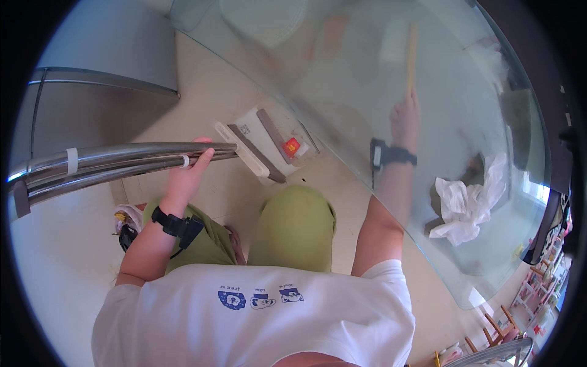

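My left hand (pixel 194 164) is closed round the shiny metal tubes of a long-handled dustpan (pixel 128 154). The handle stretches out to the left, and the pale pan (pixel 260 125) lies on the floor in front of my knees. Inside the pan sits a small red packet (pixel 291 147). Under the glass tabletop, and seen through it, my right hand (pixel 406 122) grips a thin yellowish stick (pixel 413 58) that points away from me. A blurred pale patch shows beside the stick's far end; I cannot tell what it is.
The glass tabletop (pixel 342 104) covers the right side above my right forearm. Crumpled white plastic (pixel 468 202) is at its right part. A grey cabinet-like unit (pixel 104 67) stands at the far left. Wooden chair legs (pixel 498 327) show at lower right. Small dark specks dot the floor (pixel 361 202).
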`<state>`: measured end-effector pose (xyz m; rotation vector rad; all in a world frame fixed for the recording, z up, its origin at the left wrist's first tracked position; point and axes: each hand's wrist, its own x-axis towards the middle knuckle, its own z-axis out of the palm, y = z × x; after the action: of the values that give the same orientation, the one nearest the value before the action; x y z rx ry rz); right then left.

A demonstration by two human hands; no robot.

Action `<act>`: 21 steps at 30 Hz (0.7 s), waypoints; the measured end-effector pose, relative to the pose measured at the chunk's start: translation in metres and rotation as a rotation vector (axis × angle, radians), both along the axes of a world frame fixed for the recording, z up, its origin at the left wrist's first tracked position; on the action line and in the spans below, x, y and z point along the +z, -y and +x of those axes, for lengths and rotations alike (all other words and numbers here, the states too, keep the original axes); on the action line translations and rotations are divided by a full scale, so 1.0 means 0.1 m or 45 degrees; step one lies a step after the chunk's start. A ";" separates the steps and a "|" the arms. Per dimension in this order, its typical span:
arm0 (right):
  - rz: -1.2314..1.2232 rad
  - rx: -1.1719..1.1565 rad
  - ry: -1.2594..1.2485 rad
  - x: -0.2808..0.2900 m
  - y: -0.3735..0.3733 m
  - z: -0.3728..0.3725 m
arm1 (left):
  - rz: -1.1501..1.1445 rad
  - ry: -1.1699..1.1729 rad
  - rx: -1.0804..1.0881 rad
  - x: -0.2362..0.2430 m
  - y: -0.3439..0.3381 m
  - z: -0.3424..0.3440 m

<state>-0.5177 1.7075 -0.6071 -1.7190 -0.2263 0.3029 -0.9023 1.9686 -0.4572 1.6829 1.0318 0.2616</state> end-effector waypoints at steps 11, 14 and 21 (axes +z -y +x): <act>0.120 0.399 -0.575 -0.17 0.12 -1.06 | 0.032 0.033 -0.014 -0.05 -0.01 -0.05; -0.460 0.510 -0.479 0.41 0.97 -1.44 | 0.065 0.027 -0.064 -0.07 -0.04 -0.06; -0.058 0.203 0.037 0.27 0.29 -1.60 | 0.046 0.108 -0.088 -0.06 -0.04 -0.08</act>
<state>-0.6773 1.6790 -0.5804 -1.7550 -0.3817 0.4028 -0.9098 1.9723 -0.4631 1.7218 0.9096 0.3058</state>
